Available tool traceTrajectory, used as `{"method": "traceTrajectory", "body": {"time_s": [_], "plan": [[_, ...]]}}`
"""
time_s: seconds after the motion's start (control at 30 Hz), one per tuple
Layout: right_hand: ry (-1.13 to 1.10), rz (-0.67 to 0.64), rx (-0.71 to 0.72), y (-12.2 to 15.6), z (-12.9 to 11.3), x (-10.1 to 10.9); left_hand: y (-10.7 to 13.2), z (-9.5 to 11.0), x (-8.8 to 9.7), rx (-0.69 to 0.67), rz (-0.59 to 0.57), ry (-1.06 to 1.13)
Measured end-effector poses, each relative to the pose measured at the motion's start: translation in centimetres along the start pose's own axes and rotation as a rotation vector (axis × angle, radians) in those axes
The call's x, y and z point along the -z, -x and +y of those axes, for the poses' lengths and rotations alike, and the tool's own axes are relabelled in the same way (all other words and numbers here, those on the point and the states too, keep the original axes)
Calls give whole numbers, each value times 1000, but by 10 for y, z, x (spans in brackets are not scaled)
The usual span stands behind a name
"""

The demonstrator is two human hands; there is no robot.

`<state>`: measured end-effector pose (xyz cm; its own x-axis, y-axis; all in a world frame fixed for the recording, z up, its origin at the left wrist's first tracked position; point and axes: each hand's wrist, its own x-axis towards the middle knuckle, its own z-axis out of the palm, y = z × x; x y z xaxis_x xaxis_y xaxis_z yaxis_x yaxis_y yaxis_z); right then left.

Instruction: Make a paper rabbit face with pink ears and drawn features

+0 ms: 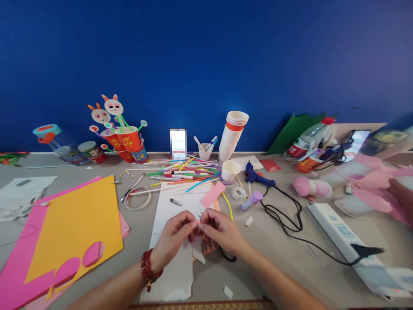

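Note:
My left hand (179, 230), with a red bead bracelet (147, 267) on the wrist, is closed in a pinch. Its fingertips meet those of my right hand (221, 228), also pinched, over the worktable. Whatever small thing they hold is mostly hidden by the fingers. A sheet of white paper (169, 275) lies beneath the hands, and a strip of pink paper (213, 194) rests just beyond them. Under my right hand an orange patterned piece (208, 246) shows in part. A small black pen cap or clip (176, 201) lies on the white sheet.
Yellow card (87, 219) over pink card lies left. Behind are loose markers and sticks (183, 172), stacked paper cups (232, 133) and rabbit-faced cup figures (125, 137). Right are a blue glue gun (258, 175), its black cord, a power strip (342, 232) and another person's hand (402, 193).

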<state>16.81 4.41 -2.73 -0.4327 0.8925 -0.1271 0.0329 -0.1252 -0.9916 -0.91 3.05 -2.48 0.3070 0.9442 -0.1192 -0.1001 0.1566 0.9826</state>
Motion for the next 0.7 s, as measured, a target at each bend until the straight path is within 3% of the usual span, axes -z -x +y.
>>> {"method": "traceTrajectory", "body": {"time_s": [0.2, 0.37, 0.7], "plan": [[-72, 9, -25, 0, -6, 1, 1, -4, 3, 8, 1, 43], [-98, 33, -19, 3, -11, 0, 1, -7, 3, 69, -82, 155], [-116, 27, 39, 0, 2, -1, 0, -10, -3, 139, -111, 175]]}}
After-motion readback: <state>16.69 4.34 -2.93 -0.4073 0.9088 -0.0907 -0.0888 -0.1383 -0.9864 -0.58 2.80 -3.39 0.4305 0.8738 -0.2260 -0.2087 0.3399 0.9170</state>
